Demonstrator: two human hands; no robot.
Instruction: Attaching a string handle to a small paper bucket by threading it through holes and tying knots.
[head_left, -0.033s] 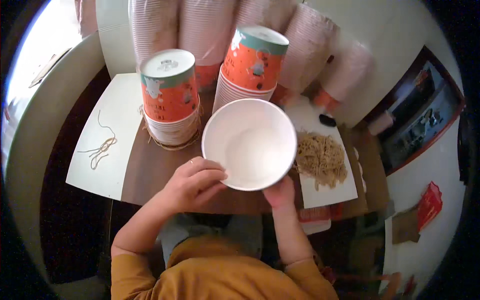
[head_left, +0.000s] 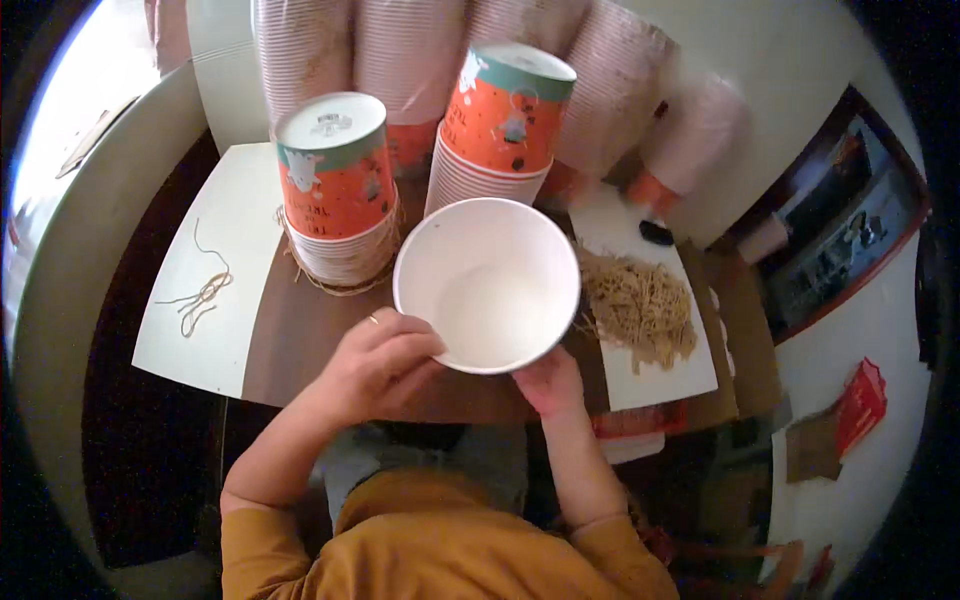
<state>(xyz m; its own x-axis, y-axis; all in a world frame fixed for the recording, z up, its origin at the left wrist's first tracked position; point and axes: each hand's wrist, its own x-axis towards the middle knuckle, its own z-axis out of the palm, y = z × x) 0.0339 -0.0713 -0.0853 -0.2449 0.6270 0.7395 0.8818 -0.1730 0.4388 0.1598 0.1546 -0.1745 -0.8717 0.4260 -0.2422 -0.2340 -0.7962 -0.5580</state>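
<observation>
A large paper bucket (head_left: pixel 490 285), white inside, is tilted with its mouth toward me, and its outside is hidden. My left hand (head_left: pixel 385 360) pinches its near left rim. At the lower right my right hand (head_left: pixel 550 383) supports it, the fingers out of sight behind the wall. Just beyond stands an upside-down stack of orange and green printed paper buckets (head_left: pixel 515 115). To its left, a second upside-down stack (head_left: pixel 335 180) has brown twine (head_left: pixel 345 285) around its lower part. A tangled heap of tan cord pieces (head_left: pixel 640 305) lies right of the held bucket.
Tall plastic-wrapped bucket stacks (head_left: pixel 410 60) line the back of the brown table (head_left: pixel 285 345). On the white board (head_left: pixel 200 350) at left lies a loose looped cord (head_left: pixel 208 292). A small black object (head_left: pixel 656 233) sits beyond the cord heap. A dark framed panel (head_left: pixel 845 215) is at right.
The bucket in my hands has shifted slightly left and tipped a little, showing more of its far inner wall. Both hands keep their hold and move with it.
</observation>
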